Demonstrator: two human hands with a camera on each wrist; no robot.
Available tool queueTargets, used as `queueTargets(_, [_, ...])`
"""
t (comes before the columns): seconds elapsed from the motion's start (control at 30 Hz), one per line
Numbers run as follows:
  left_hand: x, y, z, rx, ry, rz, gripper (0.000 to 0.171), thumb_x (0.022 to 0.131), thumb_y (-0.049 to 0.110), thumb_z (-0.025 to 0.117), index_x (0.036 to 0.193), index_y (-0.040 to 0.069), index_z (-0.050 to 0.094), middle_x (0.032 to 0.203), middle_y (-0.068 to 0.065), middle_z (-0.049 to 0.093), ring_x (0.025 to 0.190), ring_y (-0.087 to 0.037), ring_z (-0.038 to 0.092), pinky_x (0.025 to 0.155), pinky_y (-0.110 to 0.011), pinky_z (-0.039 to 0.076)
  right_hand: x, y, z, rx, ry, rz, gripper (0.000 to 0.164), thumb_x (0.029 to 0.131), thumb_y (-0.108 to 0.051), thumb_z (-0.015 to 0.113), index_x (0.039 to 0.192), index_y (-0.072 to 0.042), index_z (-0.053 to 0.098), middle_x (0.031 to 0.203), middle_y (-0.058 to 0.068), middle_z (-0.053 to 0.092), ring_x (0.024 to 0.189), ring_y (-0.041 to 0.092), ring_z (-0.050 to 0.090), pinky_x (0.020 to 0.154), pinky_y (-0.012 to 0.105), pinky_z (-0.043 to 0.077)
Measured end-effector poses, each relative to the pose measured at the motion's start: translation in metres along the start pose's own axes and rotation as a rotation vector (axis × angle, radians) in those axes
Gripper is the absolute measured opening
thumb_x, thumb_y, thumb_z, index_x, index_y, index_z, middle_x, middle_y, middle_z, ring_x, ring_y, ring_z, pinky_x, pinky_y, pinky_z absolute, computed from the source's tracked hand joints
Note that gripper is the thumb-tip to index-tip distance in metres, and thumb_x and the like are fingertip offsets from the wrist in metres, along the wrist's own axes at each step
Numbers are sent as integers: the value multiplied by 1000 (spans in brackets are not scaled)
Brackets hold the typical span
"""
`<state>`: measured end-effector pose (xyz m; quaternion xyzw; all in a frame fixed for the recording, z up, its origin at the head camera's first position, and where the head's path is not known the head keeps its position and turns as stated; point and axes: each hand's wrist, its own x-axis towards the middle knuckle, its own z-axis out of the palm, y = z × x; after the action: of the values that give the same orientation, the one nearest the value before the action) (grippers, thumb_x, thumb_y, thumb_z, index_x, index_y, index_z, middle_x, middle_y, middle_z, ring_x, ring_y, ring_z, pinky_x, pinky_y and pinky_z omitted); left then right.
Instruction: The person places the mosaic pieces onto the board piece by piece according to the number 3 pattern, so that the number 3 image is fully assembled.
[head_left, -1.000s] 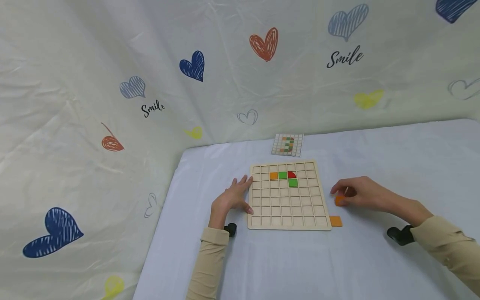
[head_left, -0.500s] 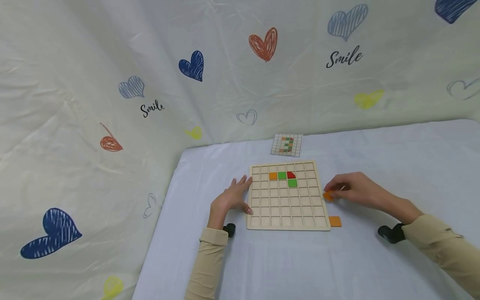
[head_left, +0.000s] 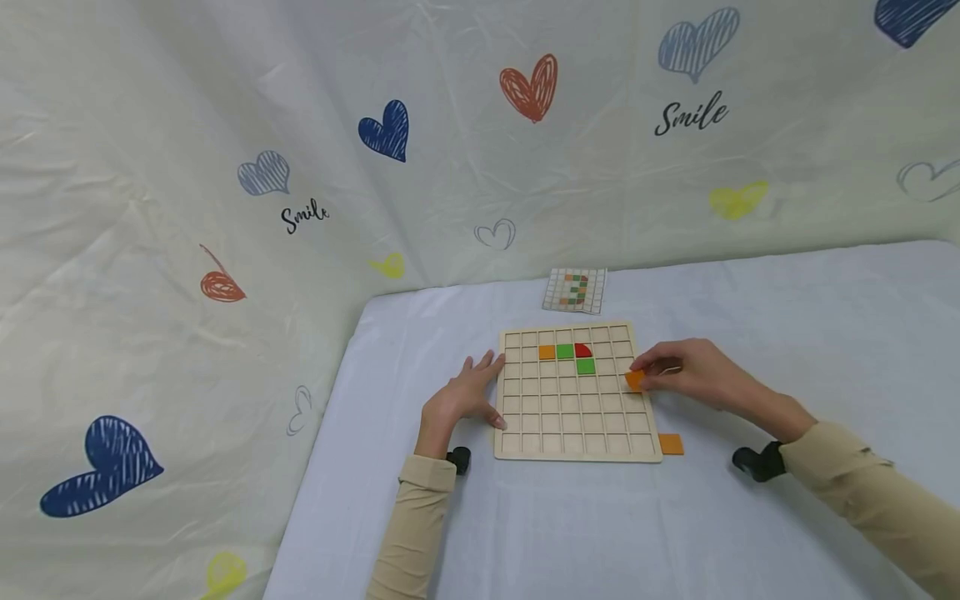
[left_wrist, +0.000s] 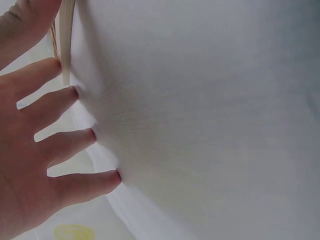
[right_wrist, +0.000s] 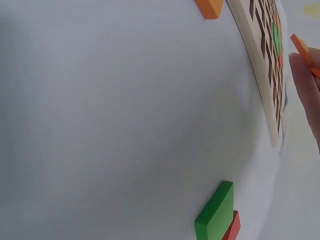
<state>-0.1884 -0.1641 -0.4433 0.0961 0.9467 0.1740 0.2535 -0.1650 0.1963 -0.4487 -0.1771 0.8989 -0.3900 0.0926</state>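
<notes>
A square wooden grid board (head_left: pixel 532 421) lies on the table. Set in its upper cells are an orange tile (head_left: pixel 547 352), a green tile (head_left: pixel 565 352), a red quarter-round tile (head_left: pixel 582 350) and, below the red one, another green tile (head_left: pixel 586 366). My left hand (head_left: pixel 468 392) rests with spread fingers at the board's left edge; the left wrist view shows its fingers (left_wrist: pixel 82 186) extended onto the cloth. Between thumb and fingers, my right hand (head_left: pixel 693 367) pinches an orange square tile (head_left: pixel 634 381) above the board's right edge. In the right wrist view that held tile (right_wrist: pixel 302 50) appears tilted.
Another orange tile (head_left: pixel 672 444) lies by the board's lower right corner. A printed pattern card (head_left: pixel 555 292) lies behind the board. The right wrist view shows a green block (right_wrist: pixel 217 215) and a red piece (right_wrist: pixel 232 229) on the cloth. A heart-printed curtain (head_left: pixel 442 192) hangs behind.
My right hand has moved left with the orange tile, from beside the board to above its right edge. The left hand stays in place.
</notes>
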Motion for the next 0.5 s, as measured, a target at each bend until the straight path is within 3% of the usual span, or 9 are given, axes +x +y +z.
queueTargets(0.13, [-2, 2, -1, -9, -1, 2, 116, 72, 20, 94, 165, 22, 25, 174, -1, 14, 161, -35, 4, 125, -63, 19, 3, -2, 3, 6, -18, -5, 29, 87, -10, 80, 116, -6, 76, 98, -1, 76, 91, 16, 70, 75, 20, 56])
queueTargets(0.5, [-3, 2, -2, -12, -2, 5, 116, 73, 20, 94, 166, 20, 25, 174, -3, 14, 161, -36, 4, 124, -64, 19, 18, -10, 14, -10, -29, -46, 28, 86, -14, 83, 112, -5, 78, 104, 3, 75, 92, 18, 71, 79, 25, 58])
